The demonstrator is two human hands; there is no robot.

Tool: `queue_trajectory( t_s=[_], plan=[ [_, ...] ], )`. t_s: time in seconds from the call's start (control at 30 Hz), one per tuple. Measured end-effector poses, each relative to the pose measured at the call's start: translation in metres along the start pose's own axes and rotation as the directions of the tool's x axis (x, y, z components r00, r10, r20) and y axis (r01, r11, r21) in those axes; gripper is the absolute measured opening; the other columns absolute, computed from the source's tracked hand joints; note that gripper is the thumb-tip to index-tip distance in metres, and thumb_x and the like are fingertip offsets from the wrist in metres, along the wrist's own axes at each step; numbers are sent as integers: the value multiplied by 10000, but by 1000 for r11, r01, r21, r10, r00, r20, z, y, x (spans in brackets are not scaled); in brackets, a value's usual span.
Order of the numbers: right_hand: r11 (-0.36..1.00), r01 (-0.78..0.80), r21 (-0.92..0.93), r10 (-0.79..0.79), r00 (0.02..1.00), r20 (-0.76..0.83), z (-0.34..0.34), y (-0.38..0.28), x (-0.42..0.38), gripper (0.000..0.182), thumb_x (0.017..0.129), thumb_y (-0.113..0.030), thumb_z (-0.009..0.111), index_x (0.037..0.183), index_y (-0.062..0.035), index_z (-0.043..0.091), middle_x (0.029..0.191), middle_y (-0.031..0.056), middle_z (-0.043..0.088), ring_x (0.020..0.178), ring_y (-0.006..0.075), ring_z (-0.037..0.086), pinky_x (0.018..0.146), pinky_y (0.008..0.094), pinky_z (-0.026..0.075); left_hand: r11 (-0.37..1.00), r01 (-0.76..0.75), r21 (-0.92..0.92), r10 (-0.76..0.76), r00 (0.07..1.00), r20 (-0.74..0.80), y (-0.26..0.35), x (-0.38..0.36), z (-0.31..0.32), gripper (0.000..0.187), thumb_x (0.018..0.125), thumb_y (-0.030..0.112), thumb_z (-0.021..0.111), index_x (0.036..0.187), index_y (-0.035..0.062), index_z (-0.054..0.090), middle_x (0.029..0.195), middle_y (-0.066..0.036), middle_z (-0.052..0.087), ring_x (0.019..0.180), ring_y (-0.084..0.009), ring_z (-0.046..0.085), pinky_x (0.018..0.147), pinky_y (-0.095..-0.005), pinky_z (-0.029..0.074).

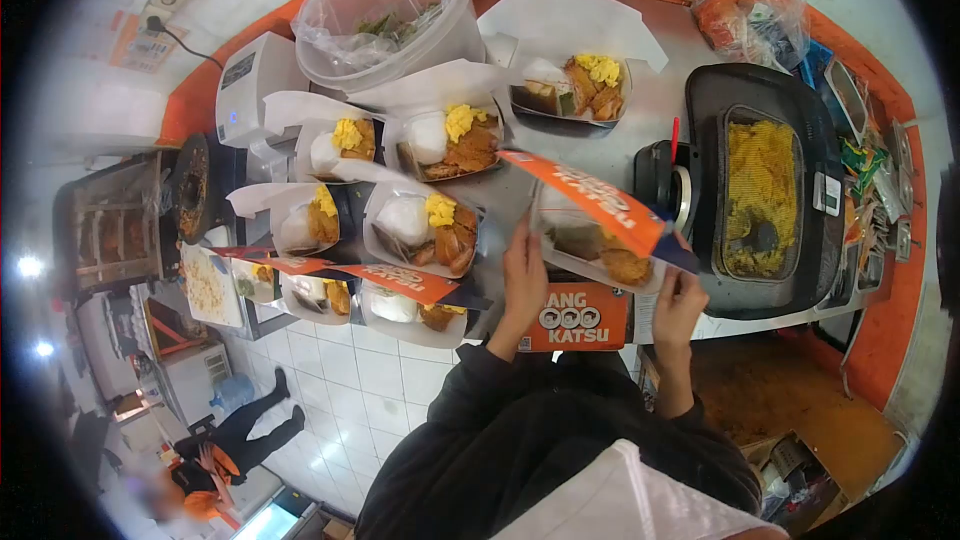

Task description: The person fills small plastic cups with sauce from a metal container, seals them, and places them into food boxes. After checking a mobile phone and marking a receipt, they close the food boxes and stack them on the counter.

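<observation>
A white meal box with fried cutlet sits at the counter's near edge, its orange printed lid half lifted over it. My left hand holds the box's left side near the lid. My right hand grips the box's right corner under the lid's dark edge. A closed orange box marked with white letters lies just beneath it. Several open meal boxes with rice, yellow egg and cutlet stand to the left, such as one beside my left hand.
A black electric pan full of yellow food stands to the right. A clear plastic-lined bucket sits at the back. Packets pile at the far right. A white appliance is at the left. A person stands on the tiled floor below.
</observation>
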State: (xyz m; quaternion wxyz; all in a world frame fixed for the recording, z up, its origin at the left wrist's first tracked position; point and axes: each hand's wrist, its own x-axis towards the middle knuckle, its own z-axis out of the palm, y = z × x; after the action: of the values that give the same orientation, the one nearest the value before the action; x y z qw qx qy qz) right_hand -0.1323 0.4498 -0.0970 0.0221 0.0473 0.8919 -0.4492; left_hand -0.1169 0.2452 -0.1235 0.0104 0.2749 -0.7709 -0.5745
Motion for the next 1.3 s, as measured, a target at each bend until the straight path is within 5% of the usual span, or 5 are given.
queue_trajectory(
  t_s=[0.57,0.9,0.97,1.0,1.3],
  plan=[
    [1000,29,-9,-27,988,152,-60,-5,-18,313,919,-150,523,655,12,573,562,68,533,549,125,550,521,284,424,964,-132,232,136,991,-3,-53,-129,-48,506,915,83,451,1400,3,330,1385,-189,414,1199,-357,420,1021,-391,280],
    [837,542,82,-527,756,388,74,-70,225,342,936,-157,462,1222,2,563,586,-6,485,500,73,427,471,249,342,962,-248,111,263,953,-148,-61,-130,-36,517,897,61,442,1405,43,342,1285,-213,488,1131,-363,471,977,-423,321],
    [310,950,23,-950,309,38,117,-60,255,354,914,-146,471,1227,-2,558,592,50,519,539,111,525,535,284,419,947,-303,108,320,923,-214,-68,-124,-35,523,904,80,449,1414,57,333,1254,-212,509,1119,-350,484,947,-414,341],
    [850,496,176,-500,656,565,70,-131,191,377,913,-158,472,1268,-49,540,601,56,518,561,126,530,564,297,429,951,-275,141,297,939,-171,-62,-125,-38,522,911,91,450,1417,63,329,1245,-208,515,1093,-341,495,932,-404,346],
    [505,770,389,-316,-254,914,94,-215,-27,341,931,-132,432,1232,-41,563,1057,186,651,950,262,620,833,390,456,998,-69,-7,69,998,5,-76,-130,-35,498,959,173,416,1435,93,297,1278,-205,490,1096,-338,491,924,-433,342]
  ],
)
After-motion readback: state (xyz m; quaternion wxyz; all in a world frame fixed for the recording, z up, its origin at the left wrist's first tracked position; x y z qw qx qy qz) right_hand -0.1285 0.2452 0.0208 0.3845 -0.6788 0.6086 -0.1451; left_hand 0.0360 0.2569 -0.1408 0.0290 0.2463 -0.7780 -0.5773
